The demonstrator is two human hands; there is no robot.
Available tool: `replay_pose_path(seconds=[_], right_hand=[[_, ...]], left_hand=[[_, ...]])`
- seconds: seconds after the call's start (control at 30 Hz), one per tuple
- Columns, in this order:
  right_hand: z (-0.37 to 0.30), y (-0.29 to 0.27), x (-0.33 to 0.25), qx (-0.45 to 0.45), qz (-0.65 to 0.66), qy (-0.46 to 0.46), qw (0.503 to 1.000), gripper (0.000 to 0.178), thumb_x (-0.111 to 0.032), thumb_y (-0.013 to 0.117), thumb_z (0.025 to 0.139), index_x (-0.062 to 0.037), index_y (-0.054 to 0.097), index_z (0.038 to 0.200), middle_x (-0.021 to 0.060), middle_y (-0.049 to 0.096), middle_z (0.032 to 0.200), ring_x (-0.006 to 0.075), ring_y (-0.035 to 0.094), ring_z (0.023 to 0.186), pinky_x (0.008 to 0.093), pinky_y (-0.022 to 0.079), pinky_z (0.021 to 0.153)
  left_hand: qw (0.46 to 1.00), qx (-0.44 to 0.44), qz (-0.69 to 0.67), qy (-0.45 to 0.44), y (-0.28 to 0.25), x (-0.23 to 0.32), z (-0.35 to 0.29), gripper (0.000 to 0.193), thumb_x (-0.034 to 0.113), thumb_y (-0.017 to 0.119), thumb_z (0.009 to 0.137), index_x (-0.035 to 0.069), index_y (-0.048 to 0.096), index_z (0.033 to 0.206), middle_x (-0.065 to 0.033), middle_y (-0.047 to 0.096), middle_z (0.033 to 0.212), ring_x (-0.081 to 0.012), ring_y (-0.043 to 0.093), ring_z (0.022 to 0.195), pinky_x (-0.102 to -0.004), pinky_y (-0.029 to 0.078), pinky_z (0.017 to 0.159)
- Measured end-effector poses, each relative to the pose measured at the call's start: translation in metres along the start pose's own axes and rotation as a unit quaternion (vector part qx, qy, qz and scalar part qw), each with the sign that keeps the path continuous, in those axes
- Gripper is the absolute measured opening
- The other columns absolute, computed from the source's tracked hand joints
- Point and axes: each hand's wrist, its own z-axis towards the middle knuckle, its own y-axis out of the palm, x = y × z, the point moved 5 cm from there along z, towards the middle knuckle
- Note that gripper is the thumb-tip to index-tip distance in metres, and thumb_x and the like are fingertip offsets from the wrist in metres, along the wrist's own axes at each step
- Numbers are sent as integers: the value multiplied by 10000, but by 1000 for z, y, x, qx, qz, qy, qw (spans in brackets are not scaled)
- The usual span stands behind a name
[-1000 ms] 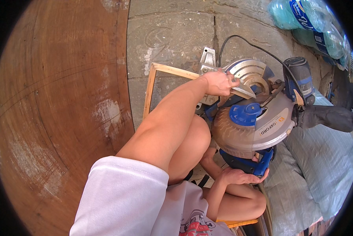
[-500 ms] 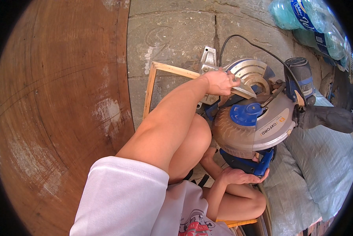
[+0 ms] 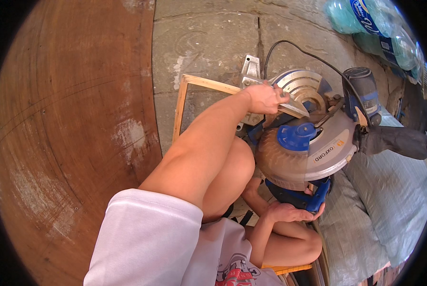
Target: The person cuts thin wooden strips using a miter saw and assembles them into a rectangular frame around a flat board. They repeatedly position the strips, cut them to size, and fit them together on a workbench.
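A mitre saw [image 3: 313,155] with a grey blade guard and blue parts sits in front of me, its head low. My right hand [image 3: 292,213] is wrapped round its blue handle [image 3: 321,195] at the near side. My left hand [image 3: 266,98] is closed over one bar of a light wooden frame [image 3: 212,85], holding it against the saw's metal fence. Beyond my fingers, the bar's end [image 3: 296,109] points toward the blade area. Another side of the frame runs back toward me and passes behind my left forearm. The blade's contact with the wood is hidden.
A brown plywood sheet [image 3: 75,95] lies at the left on grey stone paving [image 3: 208,43]. The saw's black cable [image 3: 313,51] loops behind it, and a black dust bag [image 3: 396,142] sticks out right. Plastic bottles [image 3: 385,28] lie far right, above a silvery sheet [image 3: 389,190].
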Motion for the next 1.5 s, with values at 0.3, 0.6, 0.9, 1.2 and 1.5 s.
replay_pose_path(seconds=[0.3,0.6,0.9,1.2,1.5], right_hand=[[-4,-4,1,0,-4,-3,1000,651,-571,208,1123,-50,435,1442,185,572,1224,298,594,1091,427,515,973],[-8,-6,2,0,-11,-3,1000,656,-572,206,1123,-47,437,1442,190,568,1244,307,595,1114,436,514,993],[-21,-12,15,-2,-25,-1,1000,661,-573,204,1122,-44,440,1441,196,564,1265,315,596,1136,445,513,1013],[36,-13,-9,7,91,59,994,587,-509,295,1134,-24,424,1438,185,632,1120,288,649,1028,454,546,958],[277,8,-88,-271,-4,182,945,367,-275,606,1040,-34,508,1298,137,718,895,241,727,785,380,588,703]], left_hand=[[1000,12,16,13,-9,1,-4,170,157,667,792,33,769,736,-163,488,1471,-404,629,1202,-539,630,803],[999,20,34,16,-10,1,-4,154,160,684,791,50,790,782,-156,475,1459,-393,636,1188,-495,637,773],[1000,3,23,14,-17,1,-1,178,169,666,850,53,798,878,-129,474,1451,-358,618,1216,-480,639,791],[1000,23,11,10,-14,2,-3,242,204,618,916,95,805,1023,-87,549,1359,-320,660,1119,-457,631,765],[998,-47,47,-15,-12,4,-1,481,230,552,980,248,611,1457,-108,478,1487,-294,592,1221,-466,567,929]])
